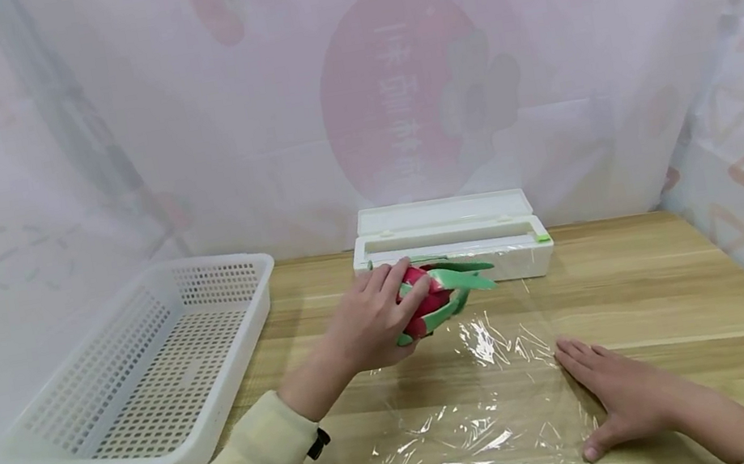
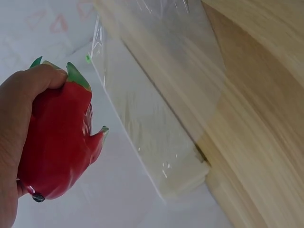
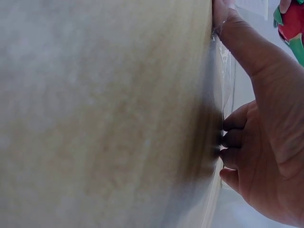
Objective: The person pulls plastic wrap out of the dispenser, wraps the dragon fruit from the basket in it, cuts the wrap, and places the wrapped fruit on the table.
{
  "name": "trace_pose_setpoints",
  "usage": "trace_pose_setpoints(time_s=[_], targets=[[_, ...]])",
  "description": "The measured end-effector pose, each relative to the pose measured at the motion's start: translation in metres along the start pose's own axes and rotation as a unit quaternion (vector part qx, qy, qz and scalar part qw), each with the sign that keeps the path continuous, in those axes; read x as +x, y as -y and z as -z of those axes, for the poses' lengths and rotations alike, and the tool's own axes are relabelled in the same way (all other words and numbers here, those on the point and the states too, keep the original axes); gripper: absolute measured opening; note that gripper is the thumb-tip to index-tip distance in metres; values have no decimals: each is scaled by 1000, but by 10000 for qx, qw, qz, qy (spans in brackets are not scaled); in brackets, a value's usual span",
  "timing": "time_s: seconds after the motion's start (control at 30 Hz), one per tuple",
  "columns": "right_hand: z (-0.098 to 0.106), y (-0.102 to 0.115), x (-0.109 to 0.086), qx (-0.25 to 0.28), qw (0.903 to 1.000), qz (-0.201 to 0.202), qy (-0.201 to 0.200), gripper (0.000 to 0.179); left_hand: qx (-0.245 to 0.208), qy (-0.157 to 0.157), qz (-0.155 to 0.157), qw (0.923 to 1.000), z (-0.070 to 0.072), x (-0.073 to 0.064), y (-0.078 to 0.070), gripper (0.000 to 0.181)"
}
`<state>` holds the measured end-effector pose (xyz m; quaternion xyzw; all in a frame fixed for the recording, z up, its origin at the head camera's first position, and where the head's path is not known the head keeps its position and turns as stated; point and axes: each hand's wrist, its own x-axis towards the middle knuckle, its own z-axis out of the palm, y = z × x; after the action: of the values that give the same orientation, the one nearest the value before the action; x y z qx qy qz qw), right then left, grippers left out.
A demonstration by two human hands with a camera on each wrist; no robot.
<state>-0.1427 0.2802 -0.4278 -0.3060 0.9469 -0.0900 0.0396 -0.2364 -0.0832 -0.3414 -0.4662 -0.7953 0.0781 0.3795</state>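
Observation:
My left hand (image 1: 379, 317) grips a red dragon fruit (image 1: 428, 300) with green leafy tips, held up over a sheet of cling film (image 1: 476, 411). In the left wrist view the dragon fruit (image 2: 59, 137) shows its smooth red side and dark stem end, with the thumb across its top. The clear film lies spread on the table and runs back to a white cling film box (image 1: 510, 262) with its lid raised. At the film's right edge my right hand (image 1: 623, 391) rests on the table, fingers extended and thumb apart near the front corner.
A white perforated plastic basket (image 1: 233, 370) stands at the left of the wooden table (image 1: 683, 278). A bright green piece (image 1: 543, 238) sits at the box's right end. Pale printed sheeting (image 1: 279, 116) hangs behind and along both sides.

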Motion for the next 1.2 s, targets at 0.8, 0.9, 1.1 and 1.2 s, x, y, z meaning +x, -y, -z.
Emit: trace_pose_setpoints(time_s=[0.8, 0.9, 1.1, 1.2], targets=[[2, -1, 1, -60, 9999, 149, -46, 132, -754, 805, -291, 9935, -37, 22, -32, 84], [3, -1, 2, -66, 9997, 214, -45, 131, -741, 944, -257, 9924, -41, 22, -32, 86], [4, -1, 1, -34, 9999, 167, 21, 132, -844, 1220, -233, 9887, -47, 23, -34, 87], [4, -1, 1, -44, 9998, 173, 17, 132, -860, 1321, -269, 9871, -50, 23, -36, 87]])
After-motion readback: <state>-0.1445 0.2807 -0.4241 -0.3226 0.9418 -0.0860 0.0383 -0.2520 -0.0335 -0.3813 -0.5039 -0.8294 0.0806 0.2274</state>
